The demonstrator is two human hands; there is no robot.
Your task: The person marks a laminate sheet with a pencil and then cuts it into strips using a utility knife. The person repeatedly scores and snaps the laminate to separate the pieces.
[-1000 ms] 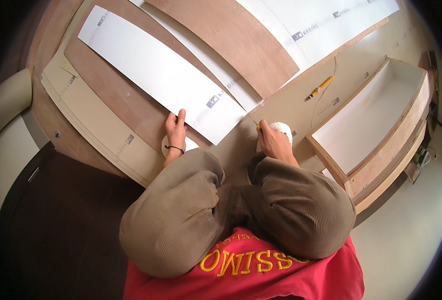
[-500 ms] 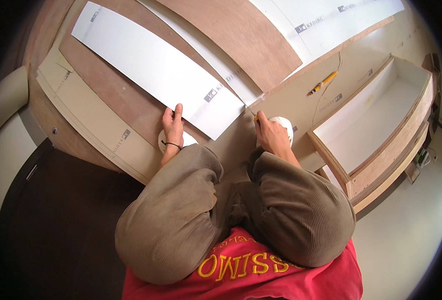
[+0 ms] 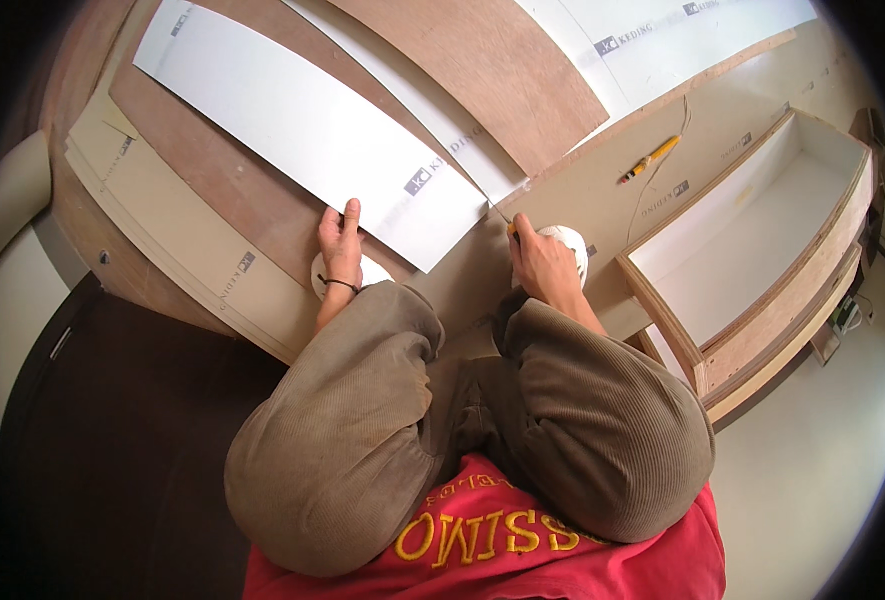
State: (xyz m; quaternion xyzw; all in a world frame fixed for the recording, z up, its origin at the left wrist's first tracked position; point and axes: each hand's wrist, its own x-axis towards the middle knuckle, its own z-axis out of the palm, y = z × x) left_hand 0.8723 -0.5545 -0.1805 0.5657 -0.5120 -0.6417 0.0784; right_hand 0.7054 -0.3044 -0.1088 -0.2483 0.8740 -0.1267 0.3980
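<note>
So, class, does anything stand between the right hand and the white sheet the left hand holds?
Nothing visible; only the cutter in the right hand reaches across the gap, its blade at the right corner of the sheet.

beige printed surface [image 3: 603, 188]: yellow tool [image 3: 651, 160] lying on it, open white-lined wooden box [image 3: 738, 265] at right.

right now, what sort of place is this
Probably a carpentry or furniture-making workspace, judging by the long white panel at the left hand, the brown wood sheet and the open wooden box.
</note>
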